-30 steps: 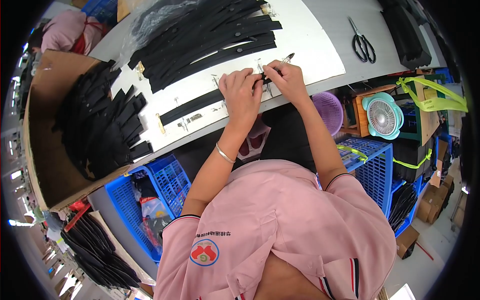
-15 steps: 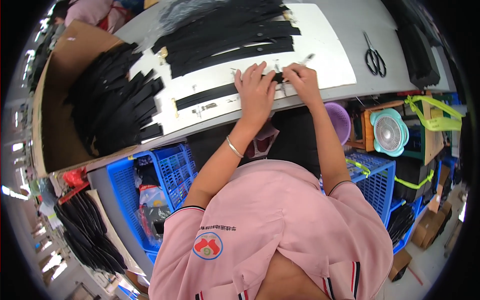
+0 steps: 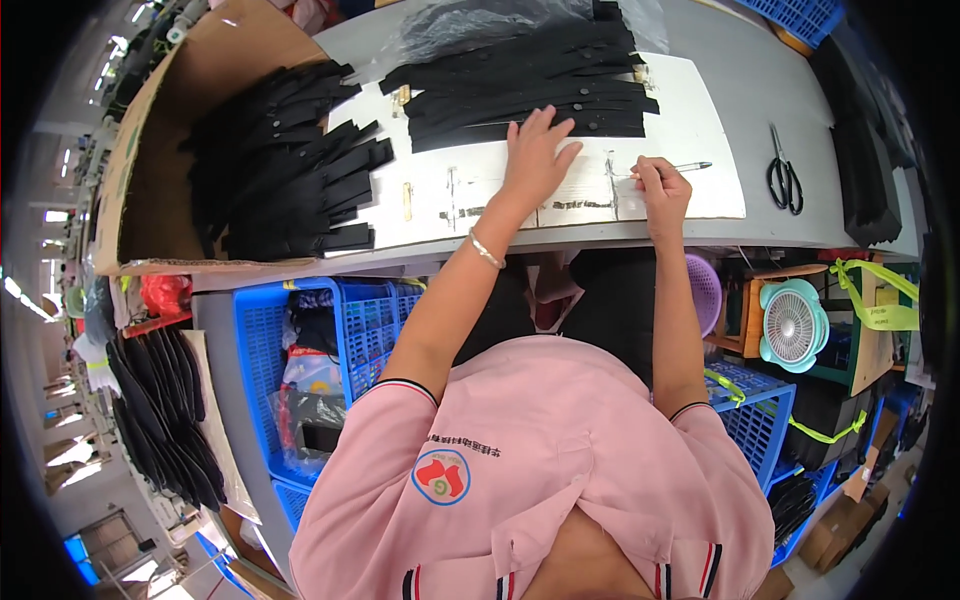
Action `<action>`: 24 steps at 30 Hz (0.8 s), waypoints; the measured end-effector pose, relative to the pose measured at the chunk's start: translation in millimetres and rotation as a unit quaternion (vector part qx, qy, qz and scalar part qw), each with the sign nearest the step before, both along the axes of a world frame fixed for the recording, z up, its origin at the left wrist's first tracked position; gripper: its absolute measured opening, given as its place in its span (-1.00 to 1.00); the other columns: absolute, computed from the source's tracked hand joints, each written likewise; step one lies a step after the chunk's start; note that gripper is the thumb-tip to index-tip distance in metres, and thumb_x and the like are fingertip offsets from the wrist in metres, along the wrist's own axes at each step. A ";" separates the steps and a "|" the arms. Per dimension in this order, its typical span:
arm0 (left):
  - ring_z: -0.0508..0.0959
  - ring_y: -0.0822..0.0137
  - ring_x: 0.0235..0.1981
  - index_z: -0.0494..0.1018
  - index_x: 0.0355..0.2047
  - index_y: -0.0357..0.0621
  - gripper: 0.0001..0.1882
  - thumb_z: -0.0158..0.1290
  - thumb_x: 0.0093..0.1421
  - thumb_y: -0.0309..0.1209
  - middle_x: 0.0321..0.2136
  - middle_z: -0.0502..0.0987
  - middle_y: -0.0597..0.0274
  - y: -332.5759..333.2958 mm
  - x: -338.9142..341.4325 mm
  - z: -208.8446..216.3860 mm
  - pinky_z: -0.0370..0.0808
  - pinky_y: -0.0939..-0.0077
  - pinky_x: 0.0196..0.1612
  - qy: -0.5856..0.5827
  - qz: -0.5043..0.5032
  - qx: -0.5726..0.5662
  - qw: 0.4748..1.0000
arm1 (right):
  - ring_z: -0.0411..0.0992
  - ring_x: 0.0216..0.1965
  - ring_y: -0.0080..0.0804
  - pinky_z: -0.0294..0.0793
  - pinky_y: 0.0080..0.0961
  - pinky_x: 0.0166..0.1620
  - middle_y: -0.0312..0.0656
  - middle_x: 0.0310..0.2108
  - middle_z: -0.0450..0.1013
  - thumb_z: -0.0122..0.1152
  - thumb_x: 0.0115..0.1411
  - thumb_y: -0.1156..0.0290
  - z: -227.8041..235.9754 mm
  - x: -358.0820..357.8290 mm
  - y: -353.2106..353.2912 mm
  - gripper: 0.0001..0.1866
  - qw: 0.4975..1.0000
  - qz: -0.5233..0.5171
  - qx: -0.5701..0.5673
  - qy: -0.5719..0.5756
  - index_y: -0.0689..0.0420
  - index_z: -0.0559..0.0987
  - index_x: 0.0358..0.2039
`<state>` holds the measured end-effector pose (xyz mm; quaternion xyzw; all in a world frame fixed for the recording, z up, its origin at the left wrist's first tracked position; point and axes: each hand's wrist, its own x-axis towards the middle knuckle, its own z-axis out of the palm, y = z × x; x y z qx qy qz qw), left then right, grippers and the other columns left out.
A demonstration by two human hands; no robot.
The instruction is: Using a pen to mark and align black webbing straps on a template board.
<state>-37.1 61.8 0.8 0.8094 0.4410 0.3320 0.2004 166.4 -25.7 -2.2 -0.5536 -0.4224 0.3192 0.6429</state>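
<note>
My left hand (image 3: 540, 160) is open, fingers spread, over the white board just at the near edge of a pile of black fabric strips (image 3: 520, 85). Its fingertips reach the nearest strip; whether they press on it I cannot tell. To the right, my right hand (image 3: 665, 195) is closed around a slim pen (image 3: 692, 167), which sticks out rightward above the board. Below and between the hands, the white board (image 3: 590, 185) carries dark drawn marks. Some strips in the pile have small round dark spots near their right ends.
Left of the board, a cardboard box (image 3: 140, 165) holds more black strips (image 3: 290, 165). Black-handled scissors (image 3: 783, 180) lie at the right, beside a black block-like stack (image 3: 865, 190). Under the table edge are blue crates (image 3: 260, 370) and a turquoise fan (image 3: 793, 325).
The single black strip under my hands is gone from the board's near part. My left hand has moved away from me to the pile, fingers spreading. My right hand has drawn apart from it.
</note>
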 end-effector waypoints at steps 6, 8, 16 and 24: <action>0.28 0.01 0.39 0.56 0.06 0.00 -0.61 0.20 0.20 -0.37 0.18 0.49 0.10 -2.7 -110.5 -4.6 -0.06 -0.32 0.42 0.027 0.171 0.140 0.975 | 0.40 -0.46 -0.70 0.40 -0.70 -0.33 -0.31 -0.47 0.58 0.28 0.33 0.40 -2.9 6.0 -1.3 -0.82 0.999 -0.012 0.006 -0.030 0.26 0.68 -0.34; 0.33 0.04 0.34 0.55 0.07 0.01 -0.54 0.22 0.11 -0.42 0.18 0.50 0.18 11.3 -178.5 -9.6 0.03 -0.34 0.38 0.094 0.249 0.119 0.956 | 0.40 -0.46 -0.70 0.39 -0.70 -0.33 -0.32 -0.47 0.58 0.28 0.33 0.40 -4.4 4.1 1.5 -0.81 0.999 -0.003 0.005 -0.031 0.26 0.68 -0.34; 0.48 0.12 0.22 0.68 -0.17 0.07 -0.78 0.20 0.16 -0.36 0.01 0.63 0.26 26.4 -270.2 -5.6 0.04 -0.32 0.38 0.101 0.344 0.076 0.930 | 0.39 -0.47 -0.73 0.38 -0.71 -0.36 -0.34 -0.48 0.57 0.30 0.33 0.37 -3.1 -1.4 1.8 -0.80 0.999 0.001 -0.002 -0.043 0.26 0.68 -0.34; 0.67 0.09 -0.24 0.67 -0.15 -0.04 -0.83 0.11 0.35 -0.36 -0.24 0.67 0.10 -10.3 -167.8 23.1 0.55 0.34 -0.19 0.002 0.107 0.015 0.994 | 0.39 -0.48 -0.76 0.36 -0.72 -0.39 -0.37 -0.52 0.54 0.28 0.36 0.33 6.1 -2.3 -0.5 -0.80 0.998 -0.018 -0.008 -0.057 0.20 0.70 -0.17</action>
